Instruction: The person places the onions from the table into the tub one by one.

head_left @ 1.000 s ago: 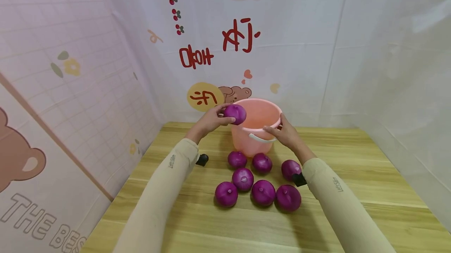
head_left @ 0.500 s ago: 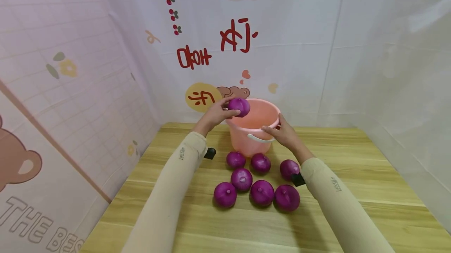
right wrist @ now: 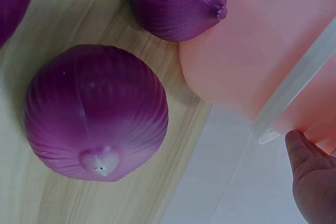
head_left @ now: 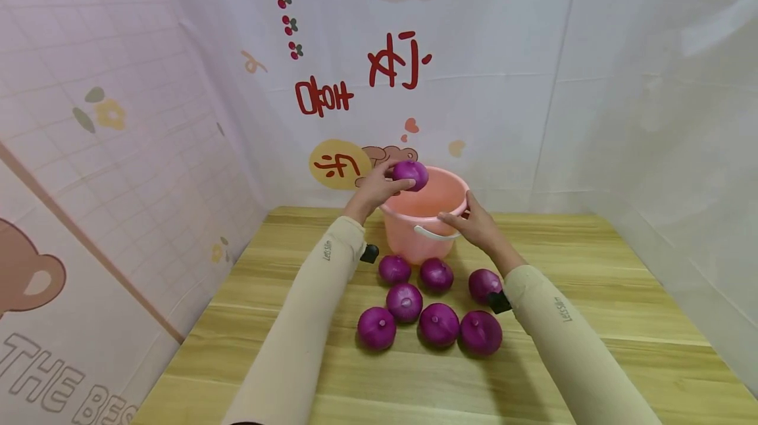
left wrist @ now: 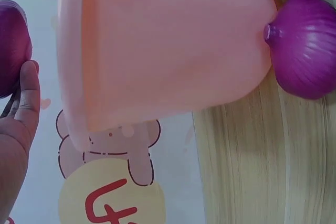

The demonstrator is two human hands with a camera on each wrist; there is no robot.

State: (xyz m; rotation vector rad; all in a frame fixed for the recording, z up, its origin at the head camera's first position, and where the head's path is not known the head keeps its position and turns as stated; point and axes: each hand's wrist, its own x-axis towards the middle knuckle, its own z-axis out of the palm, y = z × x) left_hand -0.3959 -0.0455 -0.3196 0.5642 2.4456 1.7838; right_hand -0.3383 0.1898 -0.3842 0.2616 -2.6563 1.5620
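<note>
A pink bucket [head_left: 408,237] with a white handle [head_left: 435,234] stands upright at the back of the table. My left hand [head_left: 377,188] grips a purple onion [head_left: 411,175] above the left part of the bucket's rim. In the left wrist view that onion [left wrist: 13,45] shows at the left edge, with the thumb against it. My right hand [head_left: 478,222] holds the bucket's rim on the right side, thumb outside near the handle. Some of its fingers are hidden behind the rim. The bottom of the bucket's inside is out of sight.
Several purple onions lie on the wooden table [head_left: 592,320] in front of the bucket, among them a front-left onion [head_left: 376,328] and a right-hand onion [head_left: 482,285]. A printed cloth wall [head_left: 503,83] rises close behind the bucket.
My left hand has carried its onion right and slightly up, from beside the bucket's left edge to above the opening. The right hand keeps its place on the rim.
</note>
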